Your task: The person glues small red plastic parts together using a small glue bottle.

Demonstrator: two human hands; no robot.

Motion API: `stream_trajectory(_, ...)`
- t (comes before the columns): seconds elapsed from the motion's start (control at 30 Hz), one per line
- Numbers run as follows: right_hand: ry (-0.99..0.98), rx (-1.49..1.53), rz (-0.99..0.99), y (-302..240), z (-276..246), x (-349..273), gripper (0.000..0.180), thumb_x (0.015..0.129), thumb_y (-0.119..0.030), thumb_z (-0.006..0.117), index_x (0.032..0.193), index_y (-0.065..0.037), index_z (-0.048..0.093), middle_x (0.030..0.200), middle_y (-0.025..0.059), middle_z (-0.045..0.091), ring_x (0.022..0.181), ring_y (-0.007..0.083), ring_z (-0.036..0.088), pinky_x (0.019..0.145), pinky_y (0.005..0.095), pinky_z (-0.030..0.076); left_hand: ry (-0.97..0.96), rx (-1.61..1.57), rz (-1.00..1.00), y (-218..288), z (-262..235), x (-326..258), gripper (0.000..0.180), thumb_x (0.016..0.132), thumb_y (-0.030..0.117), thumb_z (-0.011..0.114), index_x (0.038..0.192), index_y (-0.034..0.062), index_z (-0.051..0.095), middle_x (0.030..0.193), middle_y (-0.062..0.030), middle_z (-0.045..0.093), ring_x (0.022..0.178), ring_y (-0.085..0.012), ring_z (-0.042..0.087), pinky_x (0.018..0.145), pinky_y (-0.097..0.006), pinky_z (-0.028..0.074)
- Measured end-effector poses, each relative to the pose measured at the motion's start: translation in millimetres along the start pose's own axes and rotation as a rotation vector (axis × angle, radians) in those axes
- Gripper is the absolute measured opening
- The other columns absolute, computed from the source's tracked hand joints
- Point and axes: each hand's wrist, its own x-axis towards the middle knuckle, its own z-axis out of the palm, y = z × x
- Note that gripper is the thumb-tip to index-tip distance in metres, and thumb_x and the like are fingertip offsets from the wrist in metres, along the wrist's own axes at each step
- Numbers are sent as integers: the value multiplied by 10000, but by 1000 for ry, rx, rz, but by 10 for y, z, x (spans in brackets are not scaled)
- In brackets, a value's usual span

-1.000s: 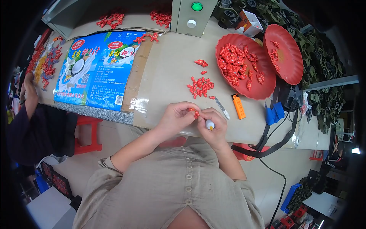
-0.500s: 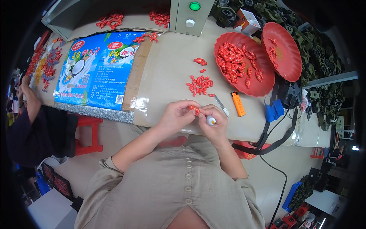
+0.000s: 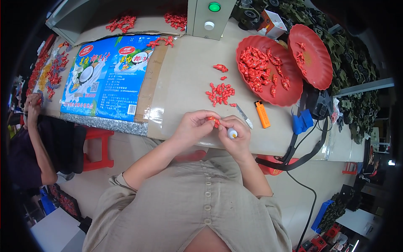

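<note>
Fingertips of the left hand [image 3: 196, 127] pinch a small red plastic figure [image 3: 214, 121] at the center of the frame, over the table's near edge, while the right hand [image 3: 238, 135] closes in from the other side, thumb and forefinger meeting at the piece and the remaining fingers curled round a small white bottle [image 3: 232, 133] with a yellowish tip. The fingers hide how the figure's parts fit together. With so small a piece in so tight a grip, a slip could flick it into the lap or onto the floor at the bottom of the frame. The bottle's contents cannot be told; if liquid, an uneven squeeze could drip it on fingers or clothing. Just above the right hand, an uncovered knife blade [image 3: 244, 116] lies beside an orange lighter [image 3: 262, 114]; a careless reach across could nick a finger. Loose red parts [image 3: 220, 94] lie heaped above the hands, where a sleeve could scatter them. At upper right, red figures fill part of a scalloped red bowl [image 3: 289, 95], beside a red dish [image 3: 319, 75] that appears tilted and could tip if knocked. A black strap [image 3: 289, 161] loops over the table edge at right, where an elbow could snag it.
</note>
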Motion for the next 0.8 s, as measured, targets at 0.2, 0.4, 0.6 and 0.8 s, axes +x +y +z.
stream_trajectory(0.2,-5,6,-23,4,8,-1,147,651,77,569,777,9,540,722,102,558,613,172,553,551,243,433,37,23,92,-26,39,14,180,816,25,451,948,-4,569,719,-2,528,576,-52,437,509,-176,357)
stream_trajectory(0.4,1,-13,-69,2,13,-11,143,649,74,569,766,1,533,727,102,560,619,180,559,548,252,442,-10,-68,-23,2,-62,17,192,819,37,437,942,-27,570,735,-29,547,577,-72,451,537,-201,382)
stream_trajectory(0.6,-16,-69,-139,-23,-2,-5,173,620,67,577,768,-12,537,720,92,562,617,195,561,542,269,448,-49,-111,-138,107,-93,33,187,803,21,453,922,-31,587,739,-57,565,589,-90,480,548,-215,403)
stream_trajectory(0.8,-45,-81,-189,-7,-22,-2,188,618,76,575,780,-8,532,711,96,555,598,187,548,522,260,436,-104,-156,-196,120,-136,76,166,776,47,500,882,-16,611,722,-42,577,576,-74,493,533,-199,407)
